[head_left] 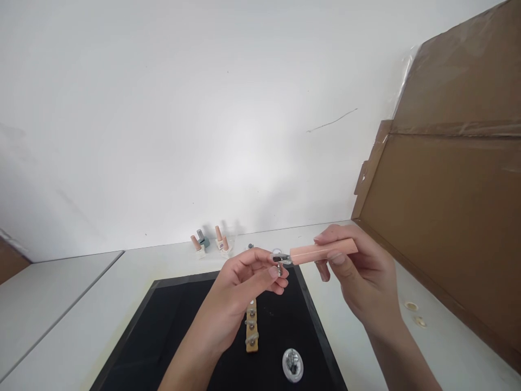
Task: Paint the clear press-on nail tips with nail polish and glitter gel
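Above the far part of the black mat (179, 309), my left hand (244, 293) pinches a small metal stand (279, 270) carrying a clear, shiny false nail tip (280, 258). My right hand (362, 274) grips a long peach-coloured stick (321, 251) between thumb and fingers, held almost level. The stick's left end meets the nail tip or sits very close to it; contact is hard to make out. Below my left hand lies a wooden strip (252, 339) bearing several nail tips on stands, its far part covered by the hand.
Several small polish bottles (201, 251) with peach or grey caps stand by the wall. An oval shiny object (292, 365) lies at the mat's near right. Two small cream pieces (411, 306) rest on the white table (358, 347). A cardboard sheet (448, 201) rises at the right.
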`<move>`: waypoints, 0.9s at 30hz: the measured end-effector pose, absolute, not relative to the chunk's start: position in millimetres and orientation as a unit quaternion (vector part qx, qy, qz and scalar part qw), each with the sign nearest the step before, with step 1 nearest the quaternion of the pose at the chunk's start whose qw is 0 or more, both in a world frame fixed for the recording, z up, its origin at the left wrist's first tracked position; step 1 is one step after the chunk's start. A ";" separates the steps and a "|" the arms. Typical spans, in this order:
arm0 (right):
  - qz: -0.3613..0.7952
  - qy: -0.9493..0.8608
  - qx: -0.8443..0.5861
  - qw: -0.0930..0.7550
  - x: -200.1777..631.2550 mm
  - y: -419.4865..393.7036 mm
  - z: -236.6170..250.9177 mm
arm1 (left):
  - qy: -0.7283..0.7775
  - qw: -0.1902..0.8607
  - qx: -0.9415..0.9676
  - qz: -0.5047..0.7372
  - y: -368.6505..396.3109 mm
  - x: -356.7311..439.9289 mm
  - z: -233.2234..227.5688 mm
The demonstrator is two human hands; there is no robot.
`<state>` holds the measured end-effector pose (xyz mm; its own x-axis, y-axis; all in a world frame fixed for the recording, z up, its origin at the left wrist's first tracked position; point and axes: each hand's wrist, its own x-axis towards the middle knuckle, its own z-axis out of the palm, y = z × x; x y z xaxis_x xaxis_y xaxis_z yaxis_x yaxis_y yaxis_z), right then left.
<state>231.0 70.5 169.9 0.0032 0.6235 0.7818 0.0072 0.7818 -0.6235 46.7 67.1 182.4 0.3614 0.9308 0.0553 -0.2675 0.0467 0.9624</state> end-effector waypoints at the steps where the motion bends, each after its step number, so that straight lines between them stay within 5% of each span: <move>1: 0.229 -0.669 -0.236 0.667 231.2 70.4 169.9 | 0.323 0.648 0.512 0.463 67.4 46.4 182.0; 27: 0.212 -0.664 -0.247 0.673 230.9 67.7 173.1 | 0.308 0.680 0.478 0.463 65.8 38.6 182.9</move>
<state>230.9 67.7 173.1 0.0290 0.6137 0.7890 0.0428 0.7879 -0.6144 38.6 65.8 182.9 0.3817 0.9240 0.0234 -0.3338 0.1142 0.9357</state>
